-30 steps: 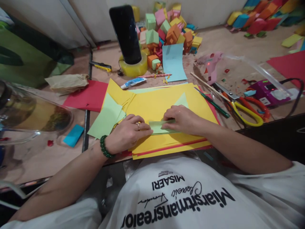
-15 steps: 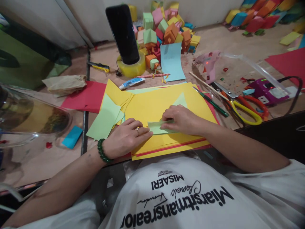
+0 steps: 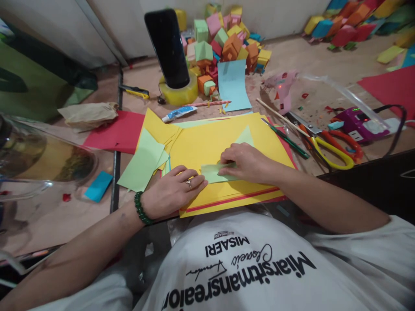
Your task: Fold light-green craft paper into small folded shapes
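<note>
My right hand [image 3: 244, 163] curls its fingers closed on the green paper strip [image 3: 211, 173], which lies on yellow sheets [image 3: 199, 140]; my left hand [image 3: 173, 190] rests flattened, fingers extended, at the strip's left end.

Your right hand [image 3: 244, 162] covers one end of the pale green strip [image 3: 212, 174].
You cannot see its palm, and the green triangle [image 3: 245, 136] runs out of sight behind its knuckles; whether your left hand [image 3: 173, 192] touches the strip's near corner, you cannot tell. By the tabletop's [image 3: 292, 52] left side, your glass jug [image 3: 48, 147] is cut off; at its right side, so is your red sheet [image 3: 389, 88]. Along its far edge, the right-hand paper blocks [image 3: 345, 34] blur and leave your view, and the scraps [image 3: 304, 95] nearby are too small to identify.
</note>
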`<state>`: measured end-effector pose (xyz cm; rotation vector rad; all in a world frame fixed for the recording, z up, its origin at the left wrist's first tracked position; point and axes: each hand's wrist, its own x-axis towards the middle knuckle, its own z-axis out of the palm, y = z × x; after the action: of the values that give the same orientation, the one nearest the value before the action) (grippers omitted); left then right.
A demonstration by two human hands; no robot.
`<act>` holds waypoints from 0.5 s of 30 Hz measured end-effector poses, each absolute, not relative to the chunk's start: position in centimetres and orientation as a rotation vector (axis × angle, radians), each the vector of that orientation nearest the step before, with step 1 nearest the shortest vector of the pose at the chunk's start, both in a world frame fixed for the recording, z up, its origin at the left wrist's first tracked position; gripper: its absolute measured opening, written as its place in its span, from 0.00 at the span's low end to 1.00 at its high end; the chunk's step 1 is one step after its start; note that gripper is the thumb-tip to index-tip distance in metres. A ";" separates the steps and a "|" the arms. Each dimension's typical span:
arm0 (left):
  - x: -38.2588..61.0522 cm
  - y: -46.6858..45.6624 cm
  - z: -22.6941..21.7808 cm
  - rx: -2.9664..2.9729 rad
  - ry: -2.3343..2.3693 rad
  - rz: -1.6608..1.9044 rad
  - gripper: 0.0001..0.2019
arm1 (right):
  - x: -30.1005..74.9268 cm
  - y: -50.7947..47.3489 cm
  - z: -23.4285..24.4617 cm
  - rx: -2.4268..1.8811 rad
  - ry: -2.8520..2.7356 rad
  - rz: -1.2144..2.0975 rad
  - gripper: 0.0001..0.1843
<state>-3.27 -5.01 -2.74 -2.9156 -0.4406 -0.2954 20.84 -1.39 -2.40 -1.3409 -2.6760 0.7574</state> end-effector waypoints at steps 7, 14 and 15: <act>-3.1 -4.8 -3.4 -3.024 -0.610 -0.334 0.17 | 21.4 -2.2 -2.7 -1.168 -2.719 0.443 0.24; -2.8 -4.7 -3.0 -3.022 -0.550 -0.277 0.14 | 22.0 -2.9 -3.2 -0.440 -2.914 0.045 0.13; -2.8 -4.7 -2.9 -3.019 -0.543 -0.262 0.14 | 22.1 -3.0 -3.2 -0.410 -2.939 0.018 0.13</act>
<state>-2.75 -4.72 -2.93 -3.0186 -0.5428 -0.2616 22.05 -3.03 -3.25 -0.4104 -2.9393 0.0180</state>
